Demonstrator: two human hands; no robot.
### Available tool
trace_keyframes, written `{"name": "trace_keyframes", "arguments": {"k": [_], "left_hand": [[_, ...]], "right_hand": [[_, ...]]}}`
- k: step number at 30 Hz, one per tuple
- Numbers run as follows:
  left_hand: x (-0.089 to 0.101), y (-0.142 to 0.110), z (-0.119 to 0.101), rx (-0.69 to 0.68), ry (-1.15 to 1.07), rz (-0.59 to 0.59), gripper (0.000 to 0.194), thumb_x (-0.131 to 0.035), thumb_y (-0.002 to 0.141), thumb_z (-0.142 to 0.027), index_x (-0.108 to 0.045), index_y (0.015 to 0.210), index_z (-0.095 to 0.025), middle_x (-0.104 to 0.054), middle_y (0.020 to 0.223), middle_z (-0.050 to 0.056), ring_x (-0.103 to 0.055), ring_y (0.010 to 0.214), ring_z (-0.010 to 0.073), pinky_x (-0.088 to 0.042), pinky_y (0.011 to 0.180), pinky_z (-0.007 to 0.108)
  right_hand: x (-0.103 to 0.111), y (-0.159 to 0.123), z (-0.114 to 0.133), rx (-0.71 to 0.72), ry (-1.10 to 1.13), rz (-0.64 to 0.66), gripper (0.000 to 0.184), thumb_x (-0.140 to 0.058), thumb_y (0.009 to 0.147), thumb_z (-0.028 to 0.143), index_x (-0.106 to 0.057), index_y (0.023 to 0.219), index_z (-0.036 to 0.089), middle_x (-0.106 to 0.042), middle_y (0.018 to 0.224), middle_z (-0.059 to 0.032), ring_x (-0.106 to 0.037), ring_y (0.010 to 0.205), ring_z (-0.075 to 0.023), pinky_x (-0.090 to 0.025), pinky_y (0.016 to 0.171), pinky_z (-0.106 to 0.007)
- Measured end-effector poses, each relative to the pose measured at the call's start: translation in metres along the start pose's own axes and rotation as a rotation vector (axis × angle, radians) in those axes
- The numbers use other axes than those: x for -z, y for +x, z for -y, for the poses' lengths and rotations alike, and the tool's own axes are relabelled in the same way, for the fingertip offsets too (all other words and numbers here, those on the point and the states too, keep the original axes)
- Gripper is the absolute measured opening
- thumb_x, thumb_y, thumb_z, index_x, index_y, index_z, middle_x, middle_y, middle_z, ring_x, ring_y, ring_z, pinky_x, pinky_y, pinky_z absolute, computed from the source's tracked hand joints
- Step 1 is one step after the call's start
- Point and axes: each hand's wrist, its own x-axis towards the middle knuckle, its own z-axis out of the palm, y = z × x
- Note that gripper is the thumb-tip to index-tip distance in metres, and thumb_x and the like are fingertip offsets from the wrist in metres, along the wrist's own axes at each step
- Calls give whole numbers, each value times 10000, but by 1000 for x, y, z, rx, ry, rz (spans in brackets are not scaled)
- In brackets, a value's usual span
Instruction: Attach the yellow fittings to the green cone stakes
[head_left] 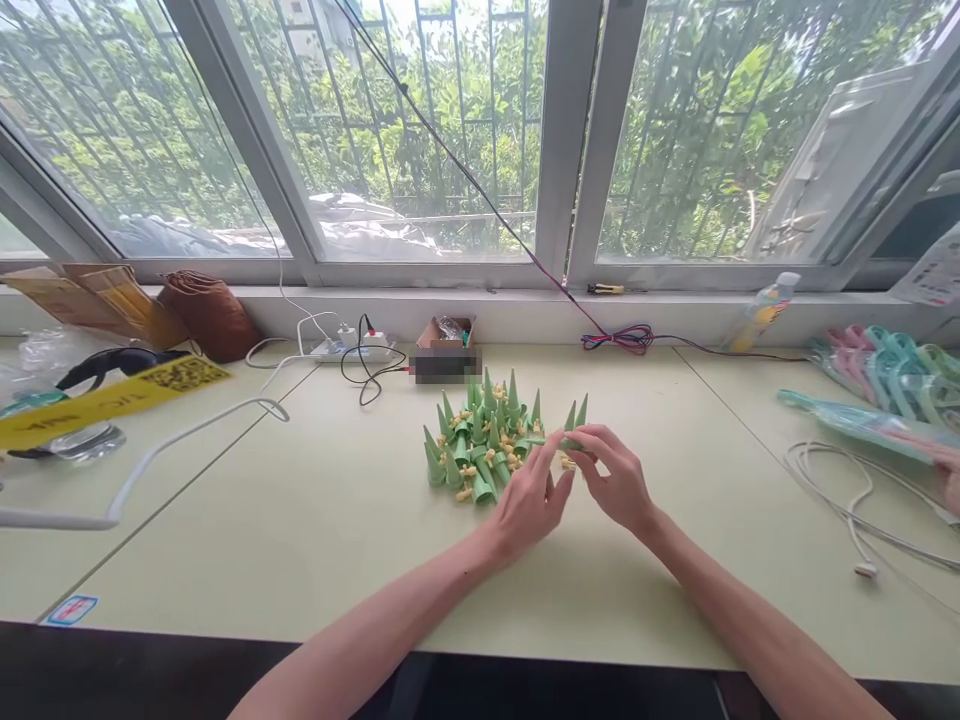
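Green cone-shaped plastic pieces [480, 455] with small tan fittings form a cluster at the middle of the table; several stand upright and others lie on their sides. My left hand [529, 495] is at the cluster's right edge, its fingers stretched forward and its thumb apart from them. Opposite it, my right hand [619, 478] has its bent fingers and thumb closed around the base of a green cone [571, 418]. Another cone [582, 410] rises close beside that one. My fingers partly cover the bases of both, and a tan fitting [568, 462] shows below.
A small open box [444, 335] sits behind the cluster. A power strip [352, 348] and cables are at back left, coiled wires [619, 340] at back centre. A bottle [765, 312], pastel plastic items [892, 370] and another person's hand [949, 470] are at right.
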Motion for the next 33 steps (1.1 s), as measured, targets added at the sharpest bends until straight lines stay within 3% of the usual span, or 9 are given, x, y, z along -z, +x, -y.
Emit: {"name": "trace_keyframes", "arguments": {"k": [4, 8, 13, 18, 21, 26, 30, 33], "left_hand": [[3, 1, 1, -66, 3, -78, 427, -427, 998, -253, -392, 1419, -194, -625, 905, 41, -529, 533, 78, -501, 554, 235], [9, 4, 0, -139, -16, -138, 369, -459, 983, -226, -461, 1351, -189, -636, 921, 50, -517, 540, 73, -501, 562, 227], [10, 5, 1, -215, -35, -208, 295, -503, 960, -206, -509, 1255, -192, -652, 921, 42, -541, 545, 65, -504, 581, 217], [5, 3, 5, -223, 13, -130, 192, -473, 961, -190, -544, 1139, -192, -585, 814, 4, -478, 505, 53, -433, 517, 192], [4, 2, 6, -250, 31, -66, 209, -437, 968, -173, -543, 1146, -193, -533, 775, -10, -409, 488, 52, -357, 472, 183], [6, 4, 9, -155, -49, -118, 275, -416, 993, -208, -479, 1261, -202, -469, 686, -47, -354, 479, 57, -317, 477, 182], [5, 4, 12, -64, -126, -144, 294, -404, 1007, -232, -421, 1300, -208, -333, 580, -101, -304, 447, 51, -263, 459, 168], [3, 4, 14, -25, -159, -151, 313, -392, 1015, -261, -385, 1324, -211, -334, 603, -99, -307, 444, 41, -251, 447, 154]], "right_hand": [[-1, -2, 4, -73, 1, 30, 195, -487, 985, 265, -632, 1113, 244, -663, 1003, -92, -656, 816, -174, -577, 608, -287], [3, -2, 7, -121, 8, 39, 292, -385, 1013, 363, -639, 1069, 229, -681, 982, -106, -644, 712, -173, -562, 589, -313], [7, 1, 1, -199, -32, -17, 324, -354, 1023, 370, -634, 1011, 208, -665, 906, -82, -573, 571, -135, -487, 512, -276], [8, 3, -17, -283, -96, 73, 209, -471, 982, 328, -630, 955, 195, -659, 902, -57, -502, 531, -114, -478, 558, -281], [6, 0, -27, -335, -114, 195, 180, -503, 959, 312, -636, 952, 190, -648, 895, -48, -487, 517, -108, -478, 578, -289], [1, -6, -34, -360, -162, 341, 181, -514, 940, 286, -669, 981, 203, -617, 892, -31, -509, 529, -107, -499, 639, -312], [-1, -7, -35, -379, -196, 407, 186, -531, 926, 284, -684, 1006, 215, -604, 935, -35, -540, 578, -115, -511, 666, -320], [-1, -7, -34, -368, -214, 436, 182, -547, 915, 286, -680, 1018, 218, -597, 933, -39, -553, 611, -127, -513, 657, -315]]}}
